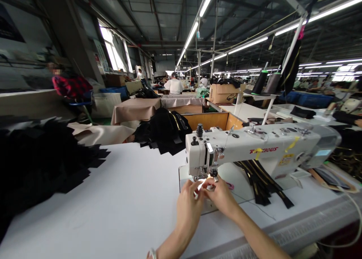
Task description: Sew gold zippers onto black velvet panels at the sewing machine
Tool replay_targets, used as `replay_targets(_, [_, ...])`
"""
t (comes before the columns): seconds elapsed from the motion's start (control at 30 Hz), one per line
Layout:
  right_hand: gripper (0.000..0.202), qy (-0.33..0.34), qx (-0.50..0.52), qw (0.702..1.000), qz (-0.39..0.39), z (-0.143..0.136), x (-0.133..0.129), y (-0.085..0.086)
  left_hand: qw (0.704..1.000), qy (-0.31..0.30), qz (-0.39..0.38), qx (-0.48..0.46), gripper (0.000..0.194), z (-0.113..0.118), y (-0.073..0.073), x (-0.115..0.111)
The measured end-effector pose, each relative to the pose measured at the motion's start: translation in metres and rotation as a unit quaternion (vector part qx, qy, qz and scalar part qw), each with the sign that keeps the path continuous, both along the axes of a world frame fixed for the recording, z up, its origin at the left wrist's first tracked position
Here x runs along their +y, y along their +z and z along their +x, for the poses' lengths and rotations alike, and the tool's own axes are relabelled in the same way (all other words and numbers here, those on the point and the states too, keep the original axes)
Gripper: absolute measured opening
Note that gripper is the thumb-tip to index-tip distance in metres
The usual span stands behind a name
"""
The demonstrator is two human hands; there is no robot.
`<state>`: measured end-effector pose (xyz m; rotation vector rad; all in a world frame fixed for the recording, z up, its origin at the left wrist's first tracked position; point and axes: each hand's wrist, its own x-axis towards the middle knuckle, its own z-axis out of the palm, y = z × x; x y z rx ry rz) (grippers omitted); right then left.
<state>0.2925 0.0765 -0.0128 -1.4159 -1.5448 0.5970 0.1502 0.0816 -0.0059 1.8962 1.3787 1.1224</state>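
Note:
Both hands meet under the needle end of a white sewing machine (240, 145). My left hand (189, 202) has its fingers bent and pinched together close to the presser foot. Beside it, my right hand (222, 196) is closed in a pinch too, fingertips almost touching the left ones. Whatever is between the fingers is too small and glare-lit to make out. A pink loop-shaped item (230, 185) lies just behind the right hand. Under the machine's arm are black zipper strips (258, 183) with gold-coloured teeth. A loose dark thread runs over the table right of the hands.
A large pile of black fabric pieces (42, 164) covers the white table's (113, 206) left side. Another black pile (164, 128) sits at its back edge. Thread cones (259, 82) stand behind the machine. A phone-like device (329, 176) lies at right. Co-workers sit farther off.

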Motion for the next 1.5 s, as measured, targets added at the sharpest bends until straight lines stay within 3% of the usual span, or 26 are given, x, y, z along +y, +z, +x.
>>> replay_targets(0.2, [0.012, -0.029, -0.017, 0.999, 0.01, -0.002, 0.002, -0.002, 0.999, 0.004, -0.039, 0.008, 0.017, -0.002, -0.009, 0.014])
replay_targets(0.4, [0.016, -0.067, 0.003, 0.998, 0.001, -0.003, 0.012, -0.012, 0.999, 0.033, -0.039, -0.003, 0.017, -0.004, -0.004, 0.021])
replay_targets(0.6, [0.02, -0.064, 0.026, 0.998, -0.01, -0.012, 0.022, -0.017, 0.997, 0.064, -0.04, 0.008, 0.018, -0.004, -0.003, 0.025])
replay_targets(0.87, [0.006, -0.156, -0.031, 0.987, 0.002, 0.004, 0.02, -0.007, 0.997, 0.06, -0.043, 0.03, 0.023, -0.005, -0.004, 0.024])
replay_targets(1.0, [0.011, -0.189, -0.073, 0.979, 0.006, 0.013, 0.018, 0.001, 0.996, 0.061, -0.048, 0.039, 0.025, -0.005, -0.006, 0.025])
replay_targets(1.5, [0.016, -0.213, -0.125, 0.969, 0.002, 0.012, 0.015, -0.003, 0.996, 0.061, -0.054, 0.041, 0.025, -0.003, 0.001, 0.022])
